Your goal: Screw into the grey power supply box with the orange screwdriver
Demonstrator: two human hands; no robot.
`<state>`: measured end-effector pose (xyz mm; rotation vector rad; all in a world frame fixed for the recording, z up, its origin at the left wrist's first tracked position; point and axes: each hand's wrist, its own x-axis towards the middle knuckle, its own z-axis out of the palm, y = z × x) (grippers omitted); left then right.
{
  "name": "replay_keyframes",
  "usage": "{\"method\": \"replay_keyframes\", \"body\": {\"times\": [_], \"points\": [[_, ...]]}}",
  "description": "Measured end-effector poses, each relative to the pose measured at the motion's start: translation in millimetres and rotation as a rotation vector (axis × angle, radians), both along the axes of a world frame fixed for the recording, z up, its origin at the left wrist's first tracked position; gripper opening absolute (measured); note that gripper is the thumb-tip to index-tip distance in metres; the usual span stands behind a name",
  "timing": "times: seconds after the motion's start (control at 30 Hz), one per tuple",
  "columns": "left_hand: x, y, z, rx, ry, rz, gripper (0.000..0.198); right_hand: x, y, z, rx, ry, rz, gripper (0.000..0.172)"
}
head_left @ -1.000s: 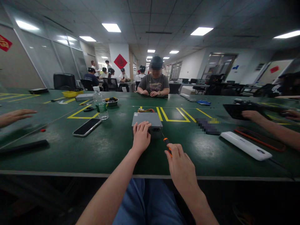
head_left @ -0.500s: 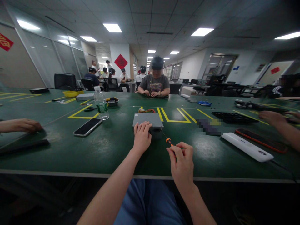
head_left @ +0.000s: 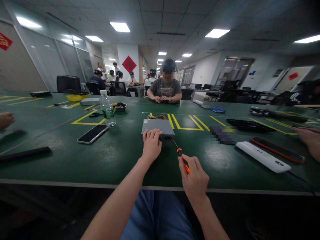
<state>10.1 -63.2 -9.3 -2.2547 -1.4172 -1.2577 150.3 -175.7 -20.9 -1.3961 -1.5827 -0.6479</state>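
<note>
A grey metal box (head_left: 158,126) with coloured wires (head_left: 157,117) behind it rests on the green table (head_left: 120,166). My left hand (head_left: 152,143) lies over its front left edge, the fingers on its top and front. In my right hand (head_left: 194,175) is an orange and black screwdriver (head_left: 184,161), held by the handle between thumb and fingers. The thin shaft points up and left, and its tip is at the lower right corner of the box's front. Whether the tip sits in a screw is too small to tell.
Left of the box are a phone (head_left: 93,134), a water bottle (head_left: 108,110) and a bowl (head_left: 119,107). A white power strip (head_left: 262,156) and an orange-edged phone (head_left: 277,150) lie right. Other people's hands (head_left: 6,120) show at both sides; a person (head_left: 166,88) sits opposite.
My right hand's fingers have shifted on the screwdriver, so more of its handle shows. The neighbour's hand at the left has drawn back toward the frame edge. My left hand stays put.
</note>
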Motion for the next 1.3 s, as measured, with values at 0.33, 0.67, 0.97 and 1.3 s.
{"method": "replay_keyframes", "body": {"times": [0.33,0.67,0.97,1.3], "points": [[1.9,1.7,-1.4,0.001,-0.022,0.034,0.024,-5.7,-5.1,-5.6,-0.153,0.140,0.034,0.026],[3.3,3.2,-1.1,0.004,-0.025,0.050,0.021,-7.0,0.6,-15.4,0.047,0.086,0.253,0.022],[3.1,3.6,-1.5,0.015,-0.016,0.061,0.021,-15.3,4.7,-13.6,0.029,0.067,0.278,0.019],[3.2,3.8,-2.3,0.031,-0.023,0.058,0.020,-14.2,7.1,-17.3,0.006,0.113,0.252,0.018]]}}
